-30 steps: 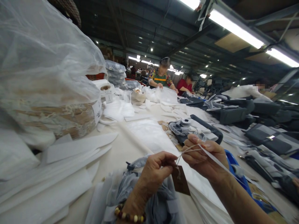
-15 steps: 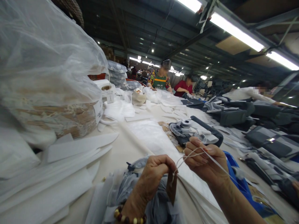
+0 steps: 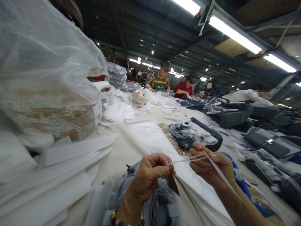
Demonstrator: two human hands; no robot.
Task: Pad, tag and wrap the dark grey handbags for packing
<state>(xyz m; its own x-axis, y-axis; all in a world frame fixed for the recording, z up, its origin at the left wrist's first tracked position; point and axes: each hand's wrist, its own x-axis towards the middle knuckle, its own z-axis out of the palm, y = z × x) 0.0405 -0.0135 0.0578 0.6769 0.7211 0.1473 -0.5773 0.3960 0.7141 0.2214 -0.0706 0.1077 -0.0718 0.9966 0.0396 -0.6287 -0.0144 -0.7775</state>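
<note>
My left hand [image 3: 150, 172] is closed in a pinch on a brown hang tag [image 3: 172, 185] by its string end. The tag hangs below the fingers. A white string [image 3: 182, 160] runs taut from it to my right hand [image 3: 209, 166], whose thumb and fingers are closed on the string. A long white strand [image 3: 223, 177] trails from the right hand down over the forearm. Beneath my left hand lies a grey-blue bag [image 3: 162, 204] wrapped in clear and white packing, partly hidden by the hand and wrist.
A dark bag with wrapped straps [image 3: 195, 135] lies just beyond my right hand. A blue bin [image 3: 244, 188] stands at the right, near more dark bags [image 3: 270, 141]. White sheets [image 3: 58, 175] and a big plastic sack [image 3: 54, 78] fill the left. Several people work farther back.
My hands have drawn slightly apart, and the string between them has gone from loose loops to taut. The tag has tilted, and the left thumb now shows on the string.
</note>
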